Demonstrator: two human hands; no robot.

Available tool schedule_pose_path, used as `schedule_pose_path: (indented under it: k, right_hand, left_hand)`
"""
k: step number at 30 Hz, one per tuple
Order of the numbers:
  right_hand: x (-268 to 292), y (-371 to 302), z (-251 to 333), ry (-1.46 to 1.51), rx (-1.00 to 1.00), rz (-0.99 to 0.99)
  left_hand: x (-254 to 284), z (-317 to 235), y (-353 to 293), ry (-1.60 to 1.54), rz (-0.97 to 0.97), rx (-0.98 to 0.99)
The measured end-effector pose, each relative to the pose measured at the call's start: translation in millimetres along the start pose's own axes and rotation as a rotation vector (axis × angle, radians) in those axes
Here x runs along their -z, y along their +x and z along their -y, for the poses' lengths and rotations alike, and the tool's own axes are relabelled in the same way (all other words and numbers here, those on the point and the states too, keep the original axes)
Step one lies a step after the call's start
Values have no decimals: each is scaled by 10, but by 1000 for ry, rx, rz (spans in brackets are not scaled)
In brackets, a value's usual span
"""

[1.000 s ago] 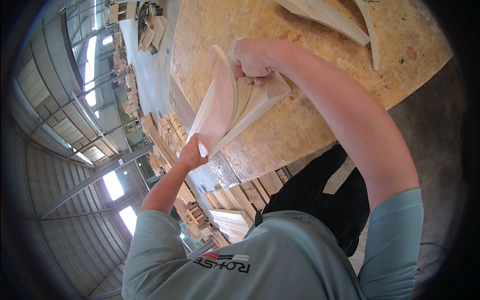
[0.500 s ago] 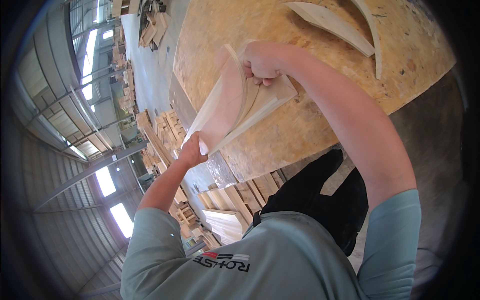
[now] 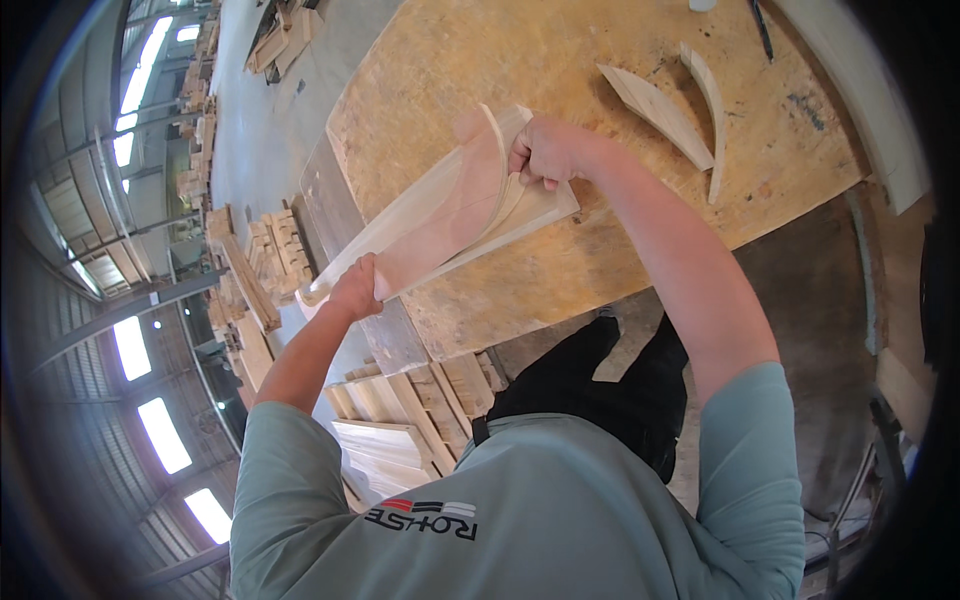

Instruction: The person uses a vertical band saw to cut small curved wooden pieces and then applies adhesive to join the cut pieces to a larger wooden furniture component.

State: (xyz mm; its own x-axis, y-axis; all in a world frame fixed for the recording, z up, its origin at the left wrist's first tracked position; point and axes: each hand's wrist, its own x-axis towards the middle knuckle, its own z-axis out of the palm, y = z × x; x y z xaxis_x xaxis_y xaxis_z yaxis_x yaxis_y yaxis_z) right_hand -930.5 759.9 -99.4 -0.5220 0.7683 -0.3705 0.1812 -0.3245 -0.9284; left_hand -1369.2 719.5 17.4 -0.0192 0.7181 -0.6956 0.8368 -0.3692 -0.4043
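On the worktable (image 3: pixel 480 300) lies a pale wooden board (image 3: pixel 545 207), slanting from the table's left edge toward the middle. A thin pinkish-tan template (image 3: pixel 430 225) with a curved edge rests over it. My left hand (image 3: pixel 355 288) is closed round the left end of both pieces, thumb on top. Beside the template's curved end, my right hand (image 3: pixel 550 152) is closed, fingertips down against the board. What its fingers hold, if anything, is hidden. A dark curved line shows on the board near those fingers.
Two curved wood offcuts (image 3: pixel 660 115) lie right of my right hand. A dark pen-like stick (image 3: pixel 763 32) is at the far right of the table. A large curved wooden piece (image 3: pixel 860 95) stands beyond its right edge. Stacked boards (image 3: pixel 400 420) are below the near-left edge.
The view has shifted, bringing more of the table's right side in. My left hand still grips the board and template, and my right hand stays closed at the curved edge.
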Motion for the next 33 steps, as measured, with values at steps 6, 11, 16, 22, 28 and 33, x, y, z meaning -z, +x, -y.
schedule_pose_path:
  k: [6, 11, 16, 22, 28, 33]
  right_hand:
    - [24, -4, 86, -74, -8, -3]
    - [-2, 59, 0, -42, -13, 30]
    - [-8, 47, 19, -1, -33, 45]
    - [11, 46, -27, 53, -47, 18]
    - [-30, 26, -14, 50, -30, 31]
    - [-33, 9, 9, 67, -55, -23]
  left_hand:
    - [294, -71, 34, 121, 20, -69]
    - [850, -603, 440, -734, -46, -391]
    - [1324, -1235, 711, -903, 217, -456]
    - [1472, -1275, 903, -801, 264, -580]
    - [1266, -1227, 814, -891, 126, -606]
    - [1025, -1228, 442, -898, -310, -449]
